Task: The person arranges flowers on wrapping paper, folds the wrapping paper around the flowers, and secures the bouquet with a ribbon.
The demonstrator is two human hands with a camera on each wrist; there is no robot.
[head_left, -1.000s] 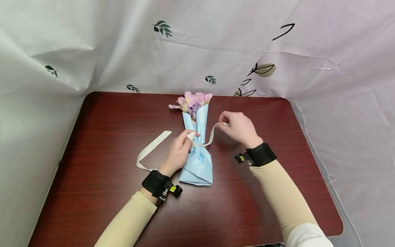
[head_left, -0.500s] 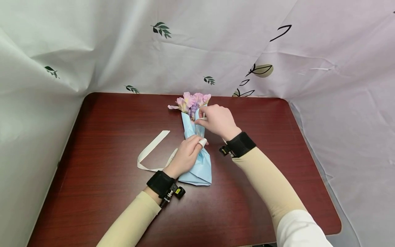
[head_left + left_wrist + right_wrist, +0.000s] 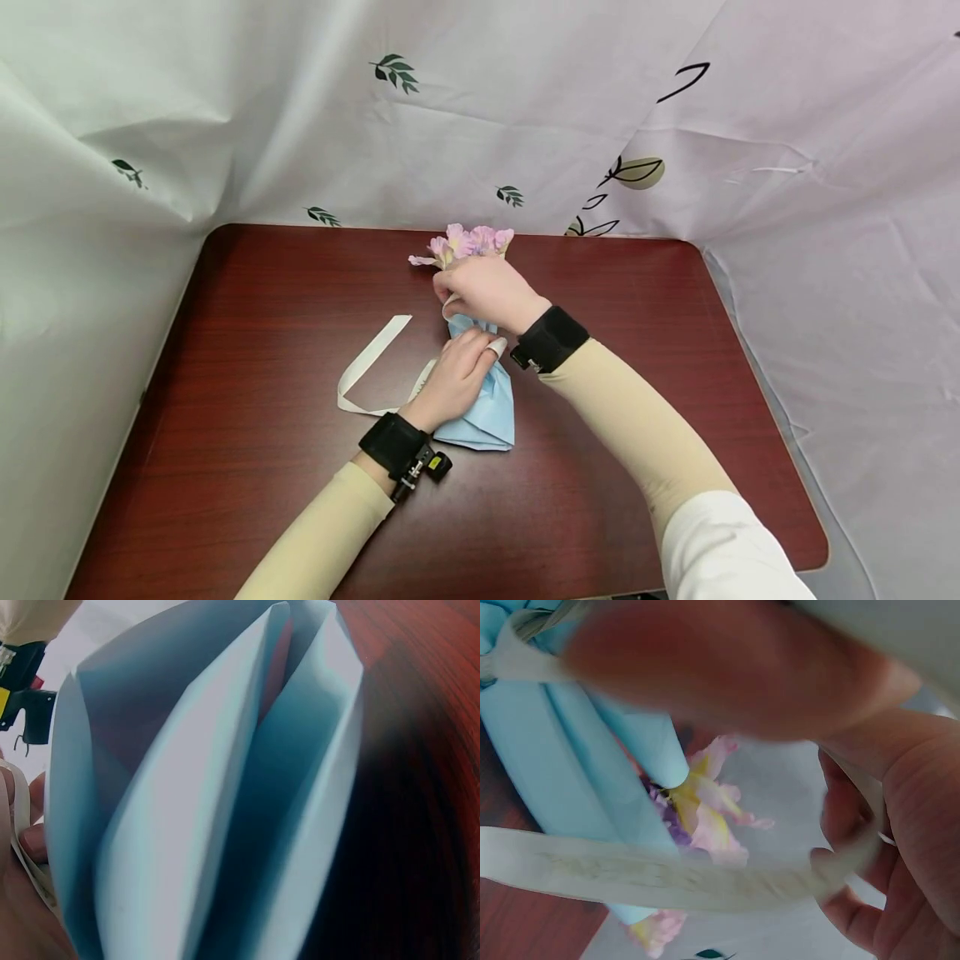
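Observation:
A bouquet in light blue wrapping paper [image 3: 483, 421] lies on the table, its pink flowers [image 3: 472, 240] pointing away from me. My left hand [image 3: 453, 375] grips the gathered waist of the bouquet, and white ribbon loops over its thumb. Above the upper wrap, my right hand [image 3: 491, 293] pinches one length of the white ribbon [image 3: 630, 877], which bends across the paper in the right wrist view. The other ribbon tail [image 3: 371, 358] lies on the table to the left. Folded paper [image 3: 180, 795] fills the left wrist view. Both hands hide the tied middle.
The dark red-brown table [image 3: 285, 283] has rounded far corners. A pale curtain [image 3: 300, 108] with leaf prints hangs along its back and sides. The right forearm crosses over the table's right half.
My right hand has carried its ribbon length leftward across the bouquet, from the right side to over the upper wrap. My left hand has shifted slightly right and lower on the waist.

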